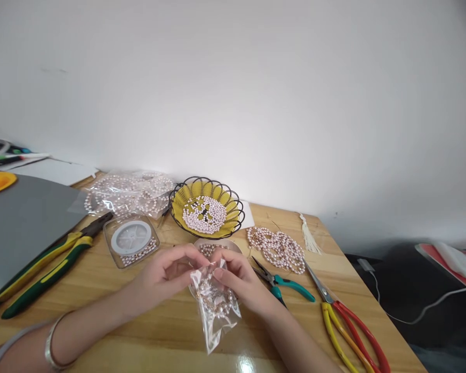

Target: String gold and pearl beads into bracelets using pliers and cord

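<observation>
Both hands meet at the middle of the table over a small clear plastic bag [216,305] with beads inside. The thumb and fingers of my left hand [174,272] pinch its upper left edge. On the other side, my right hand [238,280] grips the top right edge between thumb and fingers. The bag hangs tilted above the wooden table. Just behind the hands, a small dish of beads [208,249] is partly hidden. Behind that stands a yellow woven basket with a black wire rim [236,223], holding loose pale pink beads [213,215].
Long-nose pliers [291,285], scissors [334,305], coiled bead strands [281,248] and a white tassel [308,235] lie right. Left are larger pliers [54,269], a clear box with a spool [132,238], bagged bead strands [128,191] and a grey mat [27,212]. A wall rises behind.
</observation>
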`<state>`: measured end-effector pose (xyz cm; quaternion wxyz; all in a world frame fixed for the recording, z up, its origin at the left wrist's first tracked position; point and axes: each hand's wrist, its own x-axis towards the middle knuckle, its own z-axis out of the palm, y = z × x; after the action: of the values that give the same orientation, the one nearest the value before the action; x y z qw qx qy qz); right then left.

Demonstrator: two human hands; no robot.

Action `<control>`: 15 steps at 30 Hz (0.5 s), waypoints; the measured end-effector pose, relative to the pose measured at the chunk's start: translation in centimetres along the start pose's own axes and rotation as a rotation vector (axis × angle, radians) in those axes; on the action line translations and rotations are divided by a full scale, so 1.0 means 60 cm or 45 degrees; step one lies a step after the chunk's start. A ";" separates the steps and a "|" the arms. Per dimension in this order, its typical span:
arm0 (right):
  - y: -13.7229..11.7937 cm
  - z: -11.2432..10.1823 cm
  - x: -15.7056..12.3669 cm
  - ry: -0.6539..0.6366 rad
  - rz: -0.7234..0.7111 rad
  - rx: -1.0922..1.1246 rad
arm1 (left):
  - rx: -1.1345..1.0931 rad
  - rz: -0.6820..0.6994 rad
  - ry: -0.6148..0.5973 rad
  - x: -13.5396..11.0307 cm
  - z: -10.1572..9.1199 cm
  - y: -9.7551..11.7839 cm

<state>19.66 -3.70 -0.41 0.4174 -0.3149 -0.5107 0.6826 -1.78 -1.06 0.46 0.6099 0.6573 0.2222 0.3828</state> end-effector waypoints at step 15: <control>0.000 -0.004 0.003 -0.043 0.038 0.038 | 0.096 -0.044 0.054 0.006 -0.002 -0.007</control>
<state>19.78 -3.41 -0.51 0.4030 -0.3046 -0.5028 0.7014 -1.61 -0.64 0.12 0.5866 0.6675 0.2607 0.3774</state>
